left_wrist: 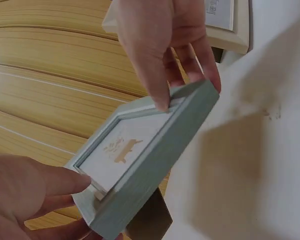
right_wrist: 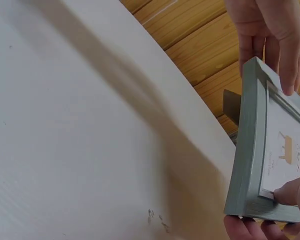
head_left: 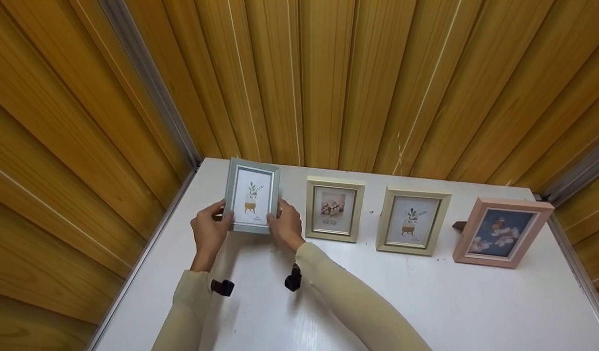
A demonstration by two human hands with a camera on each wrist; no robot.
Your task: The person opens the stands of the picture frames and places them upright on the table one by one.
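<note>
A grey-green picture frame (head_left: 254, 195) with a potted-plant print is held up by both hands above the far left of the white table. My left hand (head_left: 210, 234) grips its left edge, thumb on the front and fingers behind. On the opposite edge, my right hand (head_left: 287, 226) pinches it the same way. The wrist views show the frame's bottom edge off the tabletop, its shadow below, and a brown stand leg (left_wrist: 151, 217) swung out at the back. Right of my right hand stands a cream picture frame (head_left: 310, 209) with a flower print.
Another cream frame (head_left: 381, 219) and a pink frame (head_left: 467, 231) stand farther right in the row. Wood-plank walls (head_left: 323, 83) rise behind and to the left. The white tabletop (head_left: 260, 312) stretches toward me, with small dark marks on it.
</note>
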